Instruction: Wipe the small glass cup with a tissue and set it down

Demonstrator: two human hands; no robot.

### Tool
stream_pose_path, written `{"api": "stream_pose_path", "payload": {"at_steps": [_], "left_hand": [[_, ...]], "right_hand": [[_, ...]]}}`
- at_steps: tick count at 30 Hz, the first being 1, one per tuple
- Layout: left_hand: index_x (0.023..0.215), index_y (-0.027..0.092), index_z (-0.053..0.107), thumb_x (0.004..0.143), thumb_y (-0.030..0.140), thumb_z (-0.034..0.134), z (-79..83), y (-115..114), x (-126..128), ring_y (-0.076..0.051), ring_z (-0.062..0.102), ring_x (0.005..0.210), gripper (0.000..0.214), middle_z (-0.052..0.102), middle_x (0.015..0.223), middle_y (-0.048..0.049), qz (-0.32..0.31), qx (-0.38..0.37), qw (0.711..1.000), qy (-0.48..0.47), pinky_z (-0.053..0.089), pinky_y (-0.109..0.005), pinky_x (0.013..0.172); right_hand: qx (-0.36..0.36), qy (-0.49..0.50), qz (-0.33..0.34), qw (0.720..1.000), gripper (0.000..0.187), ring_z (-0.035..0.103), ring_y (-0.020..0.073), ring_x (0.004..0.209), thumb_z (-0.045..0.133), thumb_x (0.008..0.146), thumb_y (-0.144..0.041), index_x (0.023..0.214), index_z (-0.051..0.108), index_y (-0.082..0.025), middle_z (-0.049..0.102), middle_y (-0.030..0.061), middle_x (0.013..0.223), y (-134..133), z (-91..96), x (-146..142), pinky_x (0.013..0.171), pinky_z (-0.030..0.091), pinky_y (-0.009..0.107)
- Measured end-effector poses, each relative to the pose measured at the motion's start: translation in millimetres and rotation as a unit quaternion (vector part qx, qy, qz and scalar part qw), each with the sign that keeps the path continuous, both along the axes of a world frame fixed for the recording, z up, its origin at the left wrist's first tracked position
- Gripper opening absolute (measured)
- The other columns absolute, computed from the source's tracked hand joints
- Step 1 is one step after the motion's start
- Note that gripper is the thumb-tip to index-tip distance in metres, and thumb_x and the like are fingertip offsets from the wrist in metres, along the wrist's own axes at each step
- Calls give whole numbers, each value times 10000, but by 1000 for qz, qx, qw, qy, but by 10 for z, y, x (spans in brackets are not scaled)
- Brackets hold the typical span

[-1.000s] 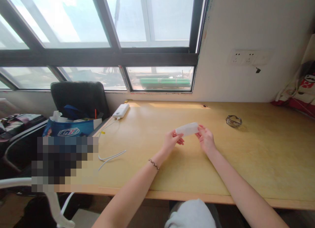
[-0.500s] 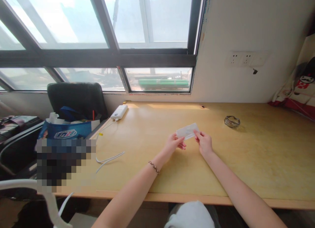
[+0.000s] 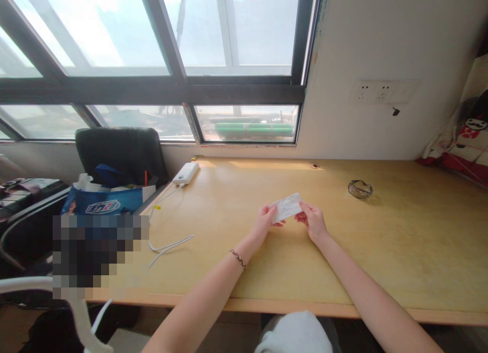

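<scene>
A small white folded paper (image 3: 287, 206) with faint grey marks is held a little above the wooden table (image 3: 213, 271). My left hand (image 3: 266, 220) is closed on its left end, thumb on top and fingers beneath. Its right end is pinched by my right hand (image 3: 311, 220), with the other fingers curled below. The paper tilts up toward the right. Fingers hide both its ends, and the fine marks are too small to read.
A glass ashtray-like dish (image 3: 360, 189) sits at the right. A white power bank (image 3: 185, 173) with a white cable (image 3: 171, 245) lies at the left edge. Beyond that edge, a blue bag (image 3: 110, 201) rests by a black chair (image 3: 119, 152). Windows and a wall socket (image 3: 373, 92) stand behind.
The paper has turned in my hands; its face now shows faint marks and looks shorter and taller. My left thumb has moved onto its upper face, and my right hand has shifted slightly left.
</scene>
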State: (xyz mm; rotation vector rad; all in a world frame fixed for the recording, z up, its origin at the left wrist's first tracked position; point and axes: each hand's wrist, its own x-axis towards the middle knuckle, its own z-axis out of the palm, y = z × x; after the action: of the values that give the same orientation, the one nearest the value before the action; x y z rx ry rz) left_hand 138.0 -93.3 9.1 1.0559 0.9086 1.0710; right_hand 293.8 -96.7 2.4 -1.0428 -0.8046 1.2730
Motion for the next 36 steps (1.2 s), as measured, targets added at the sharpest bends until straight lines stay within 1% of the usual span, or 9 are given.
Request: {"api": "stream_pose_path", "payload": {"at_steps": [4, 10, 14, 18, 21, 23, 26, 31, 36], "left_hand": [[869, 100, 531, 682, 464, 545, -51, 16, 15, -110, 561, 454, 410, 604, 658, -41, -18, 22, 999, 38, 463, -220, 409], [805, 121, 498, 636, 424, 602, -122, 42, 15, -111, 561, 488, 363, 574, 611, -8, -37, 28, 998, 52, 467, -222, 454], [773, 127, 525, 670, 437, 552, -97, 59, -10, -96, 521, 522, 328, 556, 625, -4, 17, 46, 993, 104, 408, -191, 450], [580, 132, 510, 739, 402, 457, -109, 70, -20, -83, 433, 511, 317, 480, 525, 15, 108, 136, 955, 241, 313, -187, 456], [596, 149, 520, 774, 353, 416, -133, 54, -26, -92, 428, 526, 290, 490, 528, 17, 124, 206, 915, 324, 297, -203, 493], [652, 161, 544, 790, 334, 397, -136, 35, -32, -97, 441, 533, 266, 523, 557, 12, 122, 233, 897, 356, 300, -209, 512], [702, 171, 560, 801, 319, 389, -126, 17, -43, -102, 466, 551, 247, 559, 600, 3, 119, 256, 884, 372, 315, -207, 536], [729, 170, 566, 802, 330, 395, -131, 34, -50, -104, 491, 572, 245, 579, 630, -1, 118, 265, 887, 360, 330, -200, 548], [717, 159, 572, 789, 322, 413, -145, 59, -61, -102, 475, 551, 239, 560, 596, 1, 121, 256, 886, 367, 322, -201, 535]], "right_hand": [[-24, 6, 34, 999, 329, 563, 116, 527, 652, 608, -430, 748, 614, -135, 639, 35, 667, -16, -5, -25, 420, 438, 193], [-3, -5, -33, 999, 286, 566, 128, 574, 683, 571, -369, 720, 631, -131, 652, 34, 682, 53, -57, 38, 513, 464, 225], [18, -59, -24, 998, 299, 575, 156, 581, 674, 562, -386, 725, 635, -138, 659, 33, 680, 34, -41, 40, 527, 463, 252], [49, -117, 36, 991, 274, 562, 147, 562, 658, 585, -384, 730, 626, -154, 646, 16, 654, -29, -11, -36, 483, 440, 225], [41, -140, 42, 988, 275, 538, 138, 503, 616, 616, -424, 700, 620, -162, 627, 4, 598, -51, -17, -82, 418, 418, 220], [36, -158, 28, 986, 287, 506, 129, 439, 592, 628, -445, 664, 616, -161, 603, -3, 534, -47, -39, -87, 369, 394, 220], [29, -188, -16, 982, 290, 453, 110, 370, 568, 644, -448, 646, 614, -162, 561, -17, 459, -34, -79, -67, 320, 350, 208], [22, -246, -67, 967, 289, 432, 104, 350, 543, 659, -446, 656, 616, -167, 557, -15, 459, -21, -121, -28, 304, 320, 203], [34, -287, -107, 951, 316, 412, 108, 328, 529, 665, -471, 648, 617, -168, 570, -4, 445, 13, -84, 38, 326, 290, 221]]}}
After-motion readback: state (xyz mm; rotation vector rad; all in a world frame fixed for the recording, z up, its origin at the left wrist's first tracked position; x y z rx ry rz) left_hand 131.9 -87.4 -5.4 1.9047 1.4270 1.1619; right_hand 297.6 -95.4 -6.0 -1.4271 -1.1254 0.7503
